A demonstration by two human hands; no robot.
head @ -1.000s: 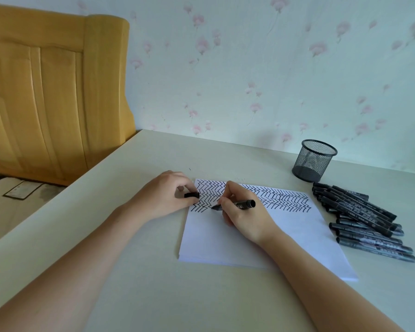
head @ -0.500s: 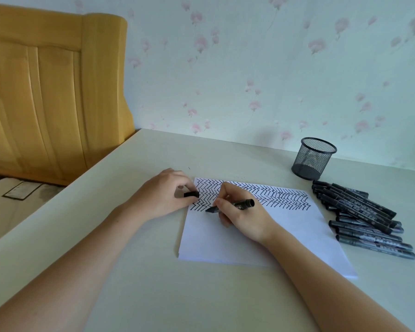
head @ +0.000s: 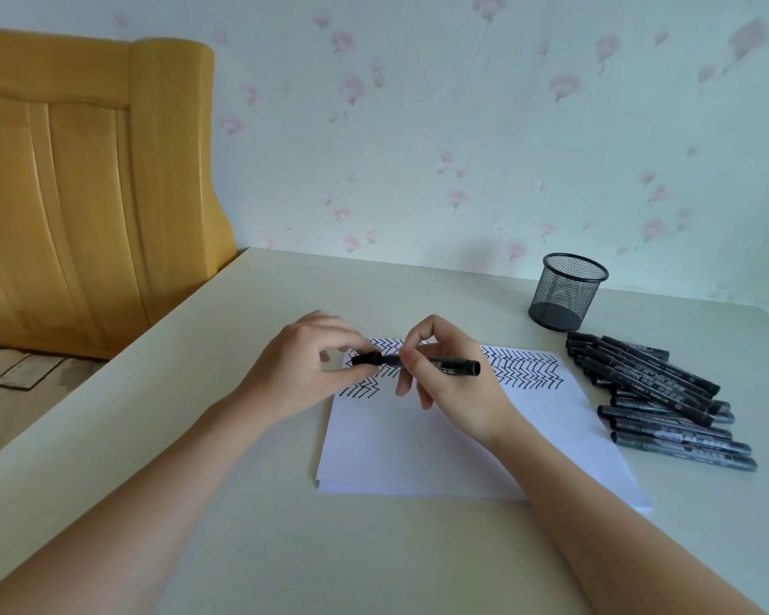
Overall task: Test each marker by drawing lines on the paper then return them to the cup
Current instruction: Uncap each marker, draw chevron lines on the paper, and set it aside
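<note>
A white sheet of paper (head: pixel 440 450) lies on the table with rows of black chevron lines across its top. My right hand (head: pixel 449 383) grips a black marker (head: pixel 449 364) held level above the paper. My left hand (head: pixel 303 370) pinches the marker's black cap (head: pixel 367 359) at the marker's left end; cap and marker meet there. A black mesh cup (head: pixel 567 292) stands at the back right, with no marker visible in it. Several black markers (head: pixel 658 392) lie in a pile right of the paper.
The cream table (head: pixel 285 548) meets a flowered wall at the back. A yellow wooden headboard (head: pixel 85 193) stands to the left beyond the table's edge.
My right hand lifted the marker off the paper and turned it level. My left hand brought the cap to the marker's tip end.
</note>
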